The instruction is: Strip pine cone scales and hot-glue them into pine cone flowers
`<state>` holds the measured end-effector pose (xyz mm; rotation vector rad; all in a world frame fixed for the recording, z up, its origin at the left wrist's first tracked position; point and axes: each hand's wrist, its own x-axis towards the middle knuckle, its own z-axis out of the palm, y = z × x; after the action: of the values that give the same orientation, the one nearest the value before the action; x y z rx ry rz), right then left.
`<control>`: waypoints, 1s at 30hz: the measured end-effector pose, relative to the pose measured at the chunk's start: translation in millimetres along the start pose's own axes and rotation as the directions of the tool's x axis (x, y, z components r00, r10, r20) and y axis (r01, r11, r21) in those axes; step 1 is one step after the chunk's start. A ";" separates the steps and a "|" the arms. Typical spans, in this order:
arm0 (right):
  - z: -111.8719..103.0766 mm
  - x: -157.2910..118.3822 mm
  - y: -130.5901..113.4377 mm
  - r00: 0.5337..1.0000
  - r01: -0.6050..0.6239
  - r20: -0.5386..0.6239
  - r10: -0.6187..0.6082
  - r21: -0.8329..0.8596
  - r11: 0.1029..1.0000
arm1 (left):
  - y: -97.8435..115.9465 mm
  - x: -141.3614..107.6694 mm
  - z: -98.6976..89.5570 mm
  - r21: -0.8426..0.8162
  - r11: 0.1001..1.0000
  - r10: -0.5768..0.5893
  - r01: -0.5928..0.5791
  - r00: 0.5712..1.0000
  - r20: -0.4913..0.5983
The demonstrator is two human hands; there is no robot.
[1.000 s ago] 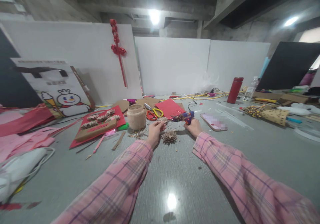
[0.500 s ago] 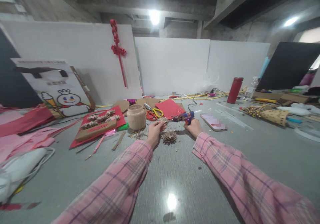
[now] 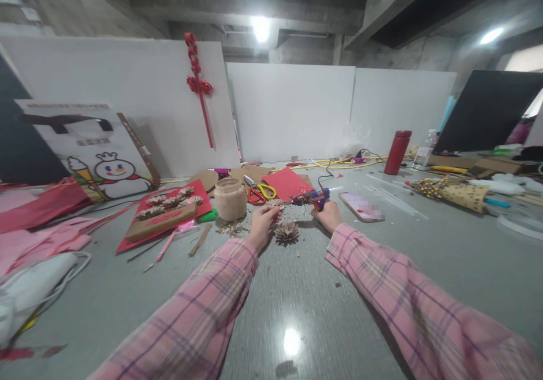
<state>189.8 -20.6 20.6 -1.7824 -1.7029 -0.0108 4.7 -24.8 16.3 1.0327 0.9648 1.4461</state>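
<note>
My right hand (image 3: 328,216) is wrapped round the handle of a blue glue gun (image 3: 319,198), whose nozzle points left. My left hand (image 3: 263,223) is closed in a pinch just left of the nozzle, on something small that I cannot make out. A brown flower (image 3: 287,232) made of layered petals sits on the table between my hands. Behind my left fingers shows part of another pale flower (image 3: 275,203). A wooden jar (image 3: 230,199) stands to the left, with brown scraps (image 3: 233,228) at its foot.
Scissors (image 3: 256,192) lie before a red sheet (image 3: 287,183). On the left, several flowers and a brown strip rest on red card (image 3: 127,244). Right of the glue gun are a phone (image 3: 360,207), a red bottle (image 3: 397,152) and a wrapped bouquet (image 3: 464,195).
The whole view has shifted very slightly. Both hands keep nearly the same pose, with the glue gun still beside my left fingers.
</note>
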 end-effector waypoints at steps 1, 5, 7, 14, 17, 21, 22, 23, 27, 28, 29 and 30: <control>0.1 0.0 0.0 1.000 -0.003 -0.003 0.003 0.002 1.000 | -0.3 0.2 -0.2 0.005 1.000 0.002 -0.002 1.000 0.004; 0.6 0.4 -0.2 1.000 -0.003 -0.005 0.003 0.018 1.000 | -1.9 1.7 -0.8 0.024 1.000 0.009 -0.009 1.000 0.002; 0.9 0.7 -0.1 1.000 -0.006 -0.007 0.006 0.023 1.000 | -2.7 2.3 -0.9 0.029 1.000 0.010 -0.010 1.000 -0.004; 0.8 0.8 0.1 1.000 0.004 -0.009 -0.004 0.025 1.000 | -4.0 2.7 -1.2 0.008 1.000 0.021 -0.020 1.000 -0.017; 0.4 0.6 -0.1 1.000 0.001 -0.005 -0.001 0.021 1.000 | -4.0 2.3 -1.4 0.004 1.000 0.021 -0.021 1.000 -0.019; 0.5 0.2 0.0 1.000 0.015 -0.001 -0.015 0.027 1.000 | -3.7 2.3 -1.2 -0.003 1.000 0.019 -0.019 0.999 -0.028; 0.6 0.1 0.0 1.000 0.024 -0.005 -0.024 0.029 0.999 | -3.6 2.3 -1.1 -0.006 1.000 0.018 -0.018 0.999 -0.029; 0.7 0.1 -0.1 1.000 0.030 -0.009 -0.030 0.027 0.999 | -3.5 2.3 -0.9 -0.010 1.000 0.017 -0.017 0.999 -0.031; 0.4 0.2 -0.5 0.999 0.032 -0.015 -0.032 0.008 0.999 | -3.3 2.2 -0.6 -0.016 1.000 0.018 -0.019 0.999 -0.041; 0.2 0.1 -0.7 0.999 0.032 -0.013 -0.032 0.005 0.999 | -3.2 2.2 -0.5 -0.013 1.000 0.019 -0.020 0.999 -0.043; 0.0 0.1 -0.9 0.999 0.033 -0.009 -0.033 0.004 0.999 | -3.2 2.2 -0.5 -0.011 1.000 0.020 -0.020 0.999 -0.044; -0.2 -0.1 -1.1 0.999 0.034 -0.003 -0.034 0.005 0.999 | -3.1 2.1 -0.6 -0.008 1.000 0.020 -0.021 0.999 -0.043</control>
<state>188.9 -20.8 21.3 -1.7487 -1.7296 -0.0231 5.0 -22.4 13.4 1.0111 0.9806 1.4936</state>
